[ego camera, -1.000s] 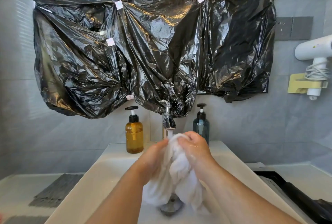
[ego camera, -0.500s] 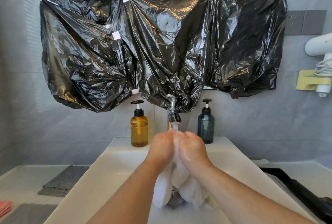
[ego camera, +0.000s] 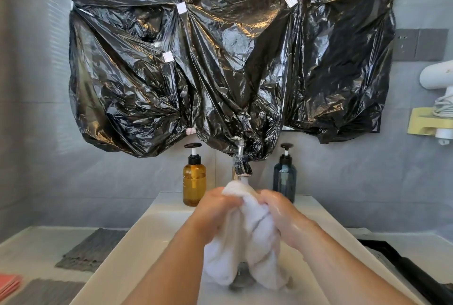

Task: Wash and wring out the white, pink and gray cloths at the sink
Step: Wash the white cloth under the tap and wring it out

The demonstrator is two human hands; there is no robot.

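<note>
Both hands clench the white cloth (ego camera: 250,231) directly below the faucet (ego camera: 241,167). The left hand (ego camera: 215,211) grips it from the faucet's left and the right hand (ego camera: 282,216) from its right, fingers curled into the fabric and knuckles facing each other. The right hand looks wet and shiny.

The cloth is bunched into a thick twisted roll whose long axis runs roughly upright. Its top end points up at the spout and nearly meets it, and its lower end hangs in two lobes over the drain (ego camera: 241,277) of the white sink (ego camera: 157,226).

Left of the faucet stands an amber pump bottle (ego camera: 194,179), and right of it a dark blue one (ego camera: 284,177). Far left of the faucet, on the counter, lie a gray cloth (ego camera: 93,250) and, at the frame edge, a pink cloth (ego camera: 8,285). Behind the faucet, crinkled black plastic sheeting (ego camera: 220,59) covers the wall.
</note>
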